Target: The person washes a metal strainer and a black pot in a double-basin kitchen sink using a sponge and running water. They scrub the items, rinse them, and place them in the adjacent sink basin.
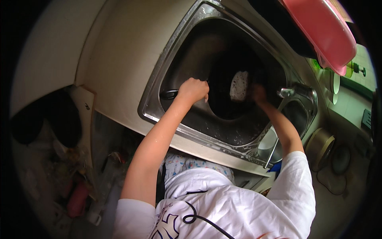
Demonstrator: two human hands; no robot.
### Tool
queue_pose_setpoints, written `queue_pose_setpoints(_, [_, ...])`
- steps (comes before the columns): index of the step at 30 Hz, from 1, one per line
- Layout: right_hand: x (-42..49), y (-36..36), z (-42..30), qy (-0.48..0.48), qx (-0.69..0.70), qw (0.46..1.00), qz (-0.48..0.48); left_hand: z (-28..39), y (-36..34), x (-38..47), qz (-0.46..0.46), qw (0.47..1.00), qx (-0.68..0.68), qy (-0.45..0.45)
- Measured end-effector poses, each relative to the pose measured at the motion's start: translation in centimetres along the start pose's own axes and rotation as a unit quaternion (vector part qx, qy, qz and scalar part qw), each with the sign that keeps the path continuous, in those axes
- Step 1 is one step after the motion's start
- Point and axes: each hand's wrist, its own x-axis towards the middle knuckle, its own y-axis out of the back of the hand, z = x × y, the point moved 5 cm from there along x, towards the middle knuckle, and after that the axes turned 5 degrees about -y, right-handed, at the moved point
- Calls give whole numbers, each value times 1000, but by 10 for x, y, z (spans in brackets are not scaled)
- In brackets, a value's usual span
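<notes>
My left hand is closed around the black handle of a dark round pan in the stainless steel sink. A pale patch of suds or a sponge, dotted with dark holes, shows over the pan; which of the two it is I cannot tell. Just right of it is my right hand, dark and blurred, its fingers hidden in shadow. The metal faucet stands to the right of that hand.
A pink plastic basin juts in at the upper right. Beside the main basin, a smaller one holds a white dish. Behind the faucet are white bowls and a green pump bottle. Countertop borders the sink's left side.
</notes>
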Motion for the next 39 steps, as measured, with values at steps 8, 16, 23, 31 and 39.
queue_pose_setpoints(8, [46, 96, -23, -254, 271, 884, 282, -1, 0, -1, -15, 999, -34, 24])
queue_pose_setpoints(16, [55, 59, -8, -363, 436, 647, 509, 0, -1, 0, -16, 1000, -13, 17])
queue_pose_setpoints(23, [110, 118, -124, 22, 362, 872, 330, -1, -4, 2, -14, 1000, -10, 10])
queue_pose_setpoints(31, [76, 92, -153, -13, 622, 759, 190, 1, 0, 1, -1, 1000, 3, 5])
queue_pose_setpoints(39, [29, 14, -35, -206, 434, 876, 50, 3, 4, 2, -17, 1000, 7, 13])
